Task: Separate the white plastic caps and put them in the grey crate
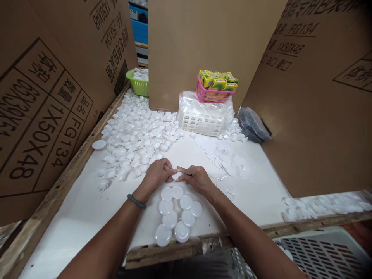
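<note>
Both hands meet above the middle of the table. My left hand [159, 170], with a dark beaded bracelet on its wrist, pinches one side of a small white round piece [176, 176]. On the other side my right hand [197, 177] grips the same piece between thumb and fingers. The fingers cover much of it, so its exact kind is unclear. Just below the hands lie several white toy saucers [170, 219] in two rough columns. A heap of small white toy cups [136, 135] spreads to the left. Thin white discs [225, 159] lie scattered to the right.
Tall cardboard boxes [215, 38] wall in the table. At the back, a pink basket [215, 95] of yellow packets tops a plastic-wrapped bundle [200, 116], near a green basket [139, 86]. A dark plastic bag [252, 124] sits right; a grey crate [328, 248] stands below the wooden edge.
</note>
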Motion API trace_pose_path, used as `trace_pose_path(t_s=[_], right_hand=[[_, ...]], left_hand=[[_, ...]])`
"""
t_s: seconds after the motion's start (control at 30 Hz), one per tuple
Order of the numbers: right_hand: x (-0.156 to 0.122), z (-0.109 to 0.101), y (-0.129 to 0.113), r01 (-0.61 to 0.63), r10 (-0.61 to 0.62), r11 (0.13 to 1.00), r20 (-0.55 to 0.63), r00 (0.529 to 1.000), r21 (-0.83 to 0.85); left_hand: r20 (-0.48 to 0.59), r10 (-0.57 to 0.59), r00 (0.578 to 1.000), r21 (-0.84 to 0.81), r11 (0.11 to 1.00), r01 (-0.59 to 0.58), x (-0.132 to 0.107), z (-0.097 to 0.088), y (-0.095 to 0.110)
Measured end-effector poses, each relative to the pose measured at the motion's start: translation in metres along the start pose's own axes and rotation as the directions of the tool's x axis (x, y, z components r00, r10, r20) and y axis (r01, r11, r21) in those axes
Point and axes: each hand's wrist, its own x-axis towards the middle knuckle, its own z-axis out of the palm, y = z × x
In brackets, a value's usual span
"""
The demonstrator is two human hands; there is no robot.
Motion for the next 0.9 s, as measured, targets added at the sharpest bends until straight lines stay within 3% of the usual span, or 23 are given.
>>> trace_pose_path(t_s=[0.13,0.27,0.37,0.5,0.7,0.9], right_hand=[[-0.004,0.004,0.004,0.033,-0.036,0.998,-0.075,0.997,-0.045],[-0.006,0.008,0.004,0.132,-0.155,0.978,-0.138,0.978,-0.161],[-0.006,0.011,0.002,0.190,-0.223,0.952,-0.121,0.967,-0.240],[-0.006,0.010,-0.001,0.179,-0.213,0.949,-0.110,0.971,-0.260],[-0.011,0.004,-0.016,0.180,-0.211,0.938,-0.075,0.975,-0.296],[-0.012,0.006,-0.015,0.160,-0.169,0.982,-0.082,0.982,-0.102]], left_hand=[[0.024,0.048,0.999,0.014,0.999,-0.048,-0.003,-0.004,0.000],[0.061,0.105,0.993,-0.005,0.994,-0.105,-0.004,-0.006,-0.001],[0.068,0.066,0.996,-0.024,0.998,-0.065,-0.002,-0.006,-0.001],[0.093,0.037,0.995,-0.068,0.997,-0.031,-0.001,-0.005,0.001],[0.156,0.118,0.981,-0.053,0.992,-0.111,-0.006,-0.008,0.002],[0.114,0.136,0.984,-0.005,0.991,-0.136,-0.004,-0.005,-0.001]])
